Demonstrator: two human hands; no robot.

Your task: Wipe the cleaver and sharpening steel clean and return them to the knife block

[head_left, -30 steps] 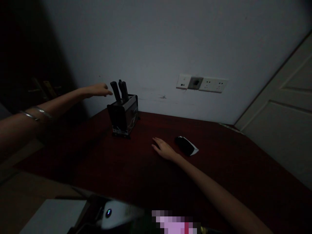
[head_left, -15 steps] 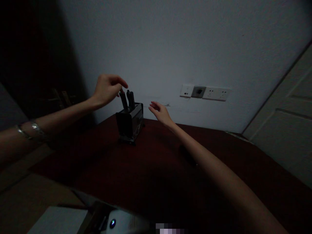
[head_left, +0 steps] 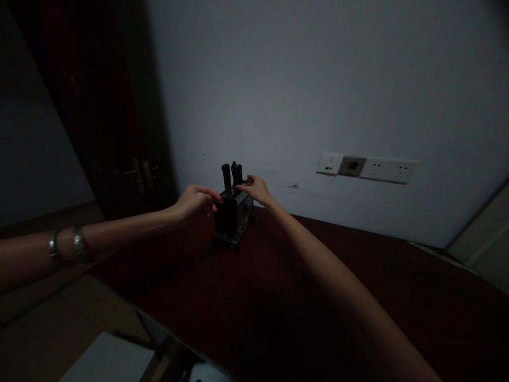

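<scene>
A dark knife block [head_left: 233, 216] with black knife handles [head_left: 231, 175] sticking up stands at the far edge of a dark red table [head_left: 302, 286]. My left hand [head_left: 194, 201] rests against the block's left side, fingers curled around it. My right hand [head_left: 255, 188] touches the block's top right edge, fingers bent over it. Both arms are stretched far forward. The room is dim.
A white wall with a row of sockets [head_left: 368, 167] stands behind the table. A dark door with a handle [head_left: 137, 172] is at left. A white object [head_left: 107, 358] lies near the bottom left. A pale door edge [head_left: 483, 241] is at right.
My right hand left the tabletop and came to the block's right side. My left hand dropped from the knife handles to the block's left side. The view tilted up.
</scene>
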